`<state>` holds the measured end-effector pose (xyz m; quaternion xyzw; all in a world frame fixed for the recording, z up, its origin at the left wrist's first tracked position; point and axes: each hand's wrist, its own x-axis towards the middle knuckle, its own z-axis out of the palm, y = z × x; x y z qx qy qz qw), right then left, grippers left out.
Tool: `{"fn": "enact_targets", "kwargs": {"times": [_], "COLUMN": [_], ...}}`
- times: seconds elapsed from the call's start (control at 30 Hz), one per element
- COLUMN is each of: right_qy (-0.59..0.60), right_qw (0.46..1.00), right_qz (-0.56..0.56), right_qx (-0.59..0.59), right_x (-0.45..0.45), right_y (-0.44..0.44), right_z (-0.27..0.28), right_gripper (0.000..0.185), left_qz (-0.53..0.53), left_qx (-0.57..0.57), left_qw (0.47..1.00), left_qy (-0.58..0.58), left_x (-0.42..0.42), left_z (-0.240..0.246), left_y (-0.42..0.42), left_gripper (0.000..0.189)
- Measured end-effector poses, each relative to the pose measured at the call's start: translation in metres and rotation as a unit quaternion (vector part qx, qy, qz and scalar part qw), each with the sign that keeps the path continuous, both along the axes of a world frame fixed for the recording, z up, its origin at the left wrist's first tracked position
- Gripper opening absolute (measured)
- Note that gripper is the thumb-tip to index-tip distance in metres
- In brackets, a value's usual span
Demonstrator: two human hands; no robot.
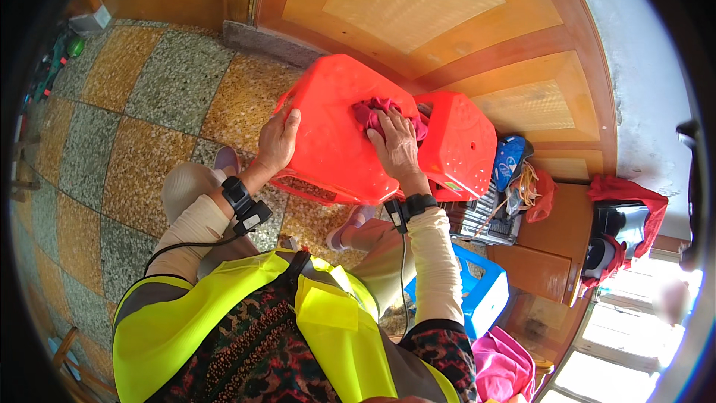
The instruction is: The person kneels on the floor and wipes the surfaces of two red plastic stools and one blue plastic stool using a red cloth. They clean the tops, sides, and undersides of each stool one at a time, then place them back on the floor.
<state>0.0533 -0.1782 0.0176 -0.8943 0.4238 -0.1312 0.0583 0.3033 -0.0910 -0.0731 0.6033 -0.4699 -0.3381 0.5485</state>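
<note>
A red plastic stool (330, 123) stands before me between my knees, its smooth top facing up. My left hand (278, 137) grips its left edge, with the thumb over the top and the other fingers mostly hidden behind the rim. Near the right side of that top, my right hand (398, 143) presses on a crumpled crimson cloth (367, 115), fingers spread across it. A second red plastic stool (458, 140) sits just to the right, speckled with small pale spots or drops. The cloth's right end reaches the gap between the two stools.
Wooden panelling (492, 56) rises behind the stools. To the right are a blue patterned item (510, 159), a red plastic bag (542, 196) and a brown wooden cabinet (542, 271). A blue plastic stool (492, 302) and pink fabric (503, 366) are beside my right arm. Terrazzo tiles (148, 173) cover the floor.
</note>
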Motion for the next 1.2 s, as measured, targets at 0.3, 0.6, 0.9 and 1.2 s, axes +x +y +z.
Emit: {"fn": "enact_targets", "kwargs": {"times": [0.3, 0.6, 0.9, 1.2], "right_qy": [-0.029, 0.007, -0.012, -0.037], "right_qw": [0.996, 0.999, 1.000, 0.998], "right_qz": [-0.058, -0.044, 0.003, 0.029], "right_qx": [0.057, 0.026, 0.004, 0.038], "right_x": [-0.039, -0.026, -0.008, 0.030], "right_y": [0.067, 0.047, 0.090, 0.133], "right_z": [0.007, 0.010, 0.006, 0.011], "right_gripper": [0.052, 0.050, 0.050, 0.053], "left_qz": [-0.012, 0.029, 0.018, 0.038], "left_qx": [0.012, 0.026, 0.041, 0.032], "left_qw": [1.000, 0.999, 0.999, 0.998], "left_qy": [-0.005, -0.012, -0.026, -0.029], "left_x": [0.003, 0.001, 0.002, 0.000], "left_z": [-0.004, -0.004, 0.006, 0.010], "left_y": [-0.003, -0.005, -0.002, -0.002], "left_gripper": [0.059, 0.063, 0.057, 0.055]}}
